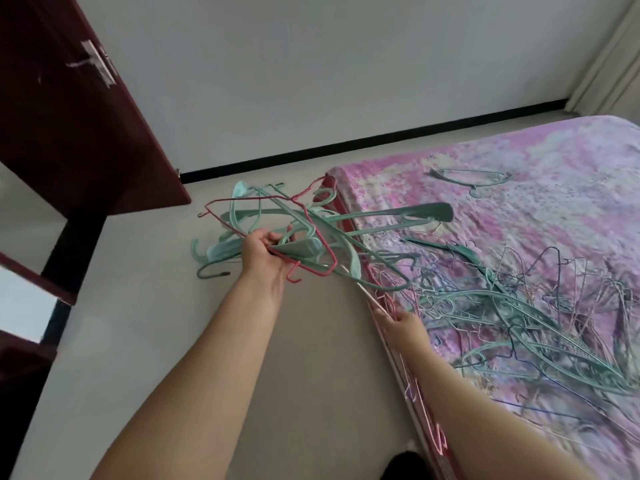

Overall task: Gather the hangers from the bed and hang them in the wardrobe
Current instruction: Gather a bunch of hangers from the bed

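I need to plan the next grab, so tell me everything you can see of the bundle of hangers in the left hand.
The bundle of teal plastic and red wire hangers is a loose tangle held above the pale floor beside the pink patterned bed. The left hand grips it near its middle, fingers curled round several frames. Thick teal arms and hooks splay out at all angles; one long arm reaches over the bed's edge. A thin red wire frame runs across the tangle. How many hangers it holds cannot be told.

Dark brown door [69, 109] ajar at left, metal handle [98, 64]; white wall [311, 64]; pale floor [173, 341]; possibly curtain [609, 57] at right.
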